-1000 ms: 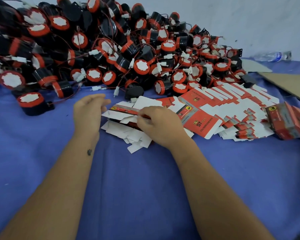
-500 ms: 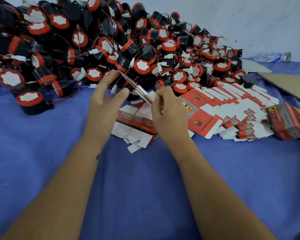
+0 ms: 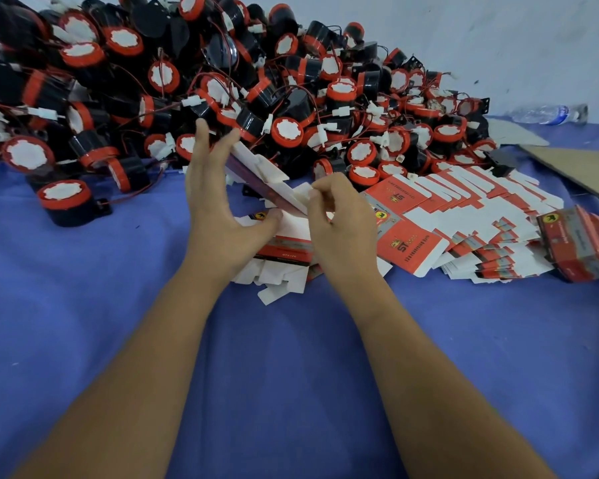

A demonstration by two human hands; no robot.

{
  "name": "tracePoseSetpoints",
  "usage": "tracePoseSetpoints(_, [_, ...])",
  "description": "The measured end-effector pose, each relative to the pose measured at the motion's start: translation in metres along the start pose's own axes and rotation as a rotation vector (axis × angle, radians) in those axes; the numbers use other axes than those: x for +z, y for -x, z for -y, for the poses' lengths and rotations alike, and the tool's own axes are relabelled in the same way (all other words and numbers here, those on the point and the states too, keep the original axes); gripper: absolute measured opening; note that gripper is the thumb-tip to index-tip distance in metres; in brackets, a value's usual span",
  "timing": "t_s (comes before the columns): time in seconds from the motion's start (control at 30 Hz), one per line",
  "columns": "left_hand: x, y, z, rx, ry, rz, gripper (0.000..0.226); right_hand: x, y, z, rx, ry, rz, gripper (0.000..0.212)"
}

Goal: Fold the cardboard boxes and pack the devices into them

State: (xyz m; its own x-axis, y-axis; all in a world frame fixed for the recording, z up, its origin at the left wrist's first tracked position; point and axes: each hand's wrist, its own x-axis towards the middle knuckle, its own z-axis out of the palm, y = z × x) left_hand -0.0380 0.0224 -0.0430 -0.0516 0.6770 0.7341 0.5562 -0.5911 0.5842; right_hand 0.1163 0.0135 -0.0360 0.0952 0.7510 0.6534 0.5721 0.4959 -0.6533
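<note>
Head view: one flat carton blank is held tilted above the worktop, raised off the fanned stack of blanks. The right hand pinches its near flap between thumb and curled fingers; the left hand has its fingers straight against the blank's far face while the thumb presses the blank lying below, so that grip is apart, not clamped. The step in hand is judged to be the opening of a blank into a box, with no device yet taken up. Next, the flattened sleeve would need to be squeezed open along its creases and the end flaps tucked in. The blanks are thin printed card, white inside, red and grey outside, with rounded tabs. The devices are heaped behind: short black cylinders with red rims, white scalloped faces, thin red wires and white plugs. A blue cloth covers the worktop, softly creased. Banded bundles of blanks lie at the right.
</note>
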Motion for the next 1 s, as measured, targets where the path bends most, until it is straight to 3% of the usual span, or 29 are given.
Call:
tracePoseSetpoints(0.23, [0.003, 0.004, -0.004, 0.136, -0.046, 0.115, 0.08, -0.005, -0.006, -0.003, 0.199, -0.077, -0.202, 0.011])
tracePoseSetpoints(0.43, [0.008, 0.004, -0.006, 0.144, -0.052, 0.204, 0.065, -0.011, -0.013, 0.003, 0.484, -0.469, -0.324, 0.016])
tracePoseSetpoints(0.57, [0.007, 0.003, -0.011, 0.055, -0.034, 0.17, 0.053, -0.01, -0.013, 0.005, 0.492, -0.624, -0.169, 0.01])
tracePoseSetpoints(0.67, [0.006, 0.002, -0.019, -0.08, 0.236, 0.116, 0.036, -0.007, -0.01, 0.005, 0.44, -0.676, 0.061, 0.051])
tracePoseSetpoints(0.73, [0.004, 0.002, -0.022, -0.15, 0.354, 0.108, 0.033, -0.003, -0.008, 0.009, 0.384, -0.662, 0.182, 0.061])
tracePoseSetpoints(1.0, [0.004, 0.002, -0.017, -0.343, 0.623, 0.134, 0.039, 0.0, -0.007, 0.008, 0.388, -0.59, 0.184, 0.042])
